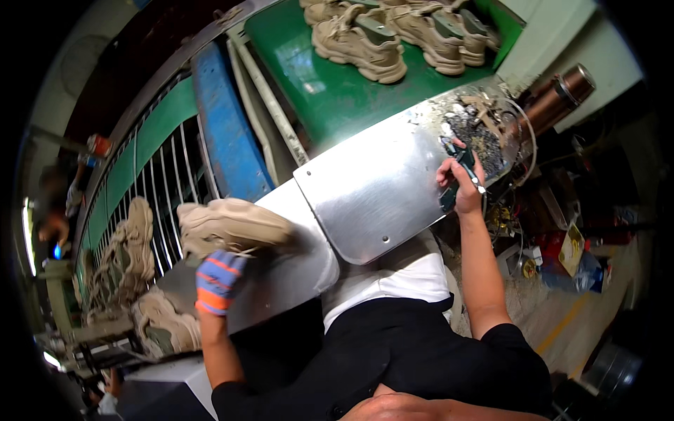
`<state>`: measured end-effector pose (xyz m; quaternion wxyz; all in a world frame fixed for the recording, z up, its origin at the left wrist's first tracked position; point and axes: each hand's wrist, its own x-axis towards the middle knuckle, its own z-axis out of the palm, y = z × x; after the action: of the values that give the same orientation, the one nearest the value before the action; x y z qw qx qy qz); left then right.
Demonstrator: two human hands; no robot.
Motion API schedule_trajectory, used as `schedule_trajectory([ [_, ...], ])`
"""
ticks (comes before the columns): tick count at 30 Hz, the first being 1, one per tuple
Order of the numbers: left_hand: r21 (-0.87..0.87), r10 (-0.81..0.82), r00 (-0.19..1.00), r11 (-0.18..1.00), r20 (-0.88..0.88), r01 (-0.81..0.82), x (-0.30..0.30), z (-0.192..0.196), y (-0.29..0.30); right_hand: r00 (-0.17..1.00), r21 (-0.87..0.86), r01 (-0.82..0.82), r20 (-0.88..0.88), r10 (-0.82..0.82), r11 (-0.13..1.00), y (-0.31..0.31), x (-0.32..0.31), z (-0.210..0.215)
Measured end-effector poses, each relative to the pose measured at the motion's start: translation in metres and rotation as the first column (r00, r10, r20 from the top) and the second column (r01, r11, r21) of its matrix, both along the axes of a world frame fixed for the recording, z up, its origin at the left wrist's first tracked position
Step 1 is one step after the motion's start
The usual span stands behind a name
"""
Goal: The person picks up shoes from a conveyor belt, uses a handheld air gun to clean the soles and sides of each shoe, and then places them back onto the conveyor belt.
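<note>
My left hand (pixel 220 281), in a blue and orange striped glove, is closed on a beige sneaker (pixel 235 221). The sneaker is held above the metal worktop at the left, its chunky sole turned up and partly blurred. Over the right part of the worktop is my bare right hand (pixel 466 184). Its fingers are wrapped round a small dark green hand tool (pixel 449 199) with a bright metal part; the exact kind of tool is unclear.
Several beige sneakers (pixel 359 48) stand on a green surface (pixel 302 77) beyond the metal worktop (pixel 372 179). More sneakers (pixel 119 256) rest by a barred rack at left. Dark scraps (pixel 477 130) cover the worktop's right end, near a copper-coloured flask (pixel 554 102). People are at far left.
</note>
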<state>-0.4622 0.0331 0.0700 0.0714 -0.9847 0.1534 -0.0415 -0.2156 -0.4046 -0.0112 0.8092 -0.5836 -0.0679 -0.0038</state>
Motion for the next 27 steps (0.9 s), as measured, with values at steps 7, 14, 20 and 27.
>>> schedule_trajectory([
  [7, -0.189, -0.153, 0.986, 0.969, 0.06, 0.162, 0.032, 0.047, -0.089, 0.999, 0.063, -0.028, -0.014, 0.029, 0.998, 0.001, -0.005, -0.001],
  [14, -0.057, -0.15, 0.988, 0.987, -0.018, 0.149, 0.106, 0.021, -0.106, 0.995, 0.008, 0.069, 0.076, -0.069, 0.998, 0.013, -0.009, -0.001],
  [20, -0.403, 0.042, 0.839, 0.889, 0.542, 0.217, 0.056, 0.099, -0.089, 0.952, 0.121, 0.278, 0.098, -0.29, 0.953, 0.009, 0.003, -0.016],
  [27, -0.83, 0.222, 0.856, 0.444, 0.466, 0.337, 0.034, 0.089, -0.064, 0.947, 0.141, 0.165, -0.298, -0.117, 0.976, -0.008, -0.009, -0.01],
])
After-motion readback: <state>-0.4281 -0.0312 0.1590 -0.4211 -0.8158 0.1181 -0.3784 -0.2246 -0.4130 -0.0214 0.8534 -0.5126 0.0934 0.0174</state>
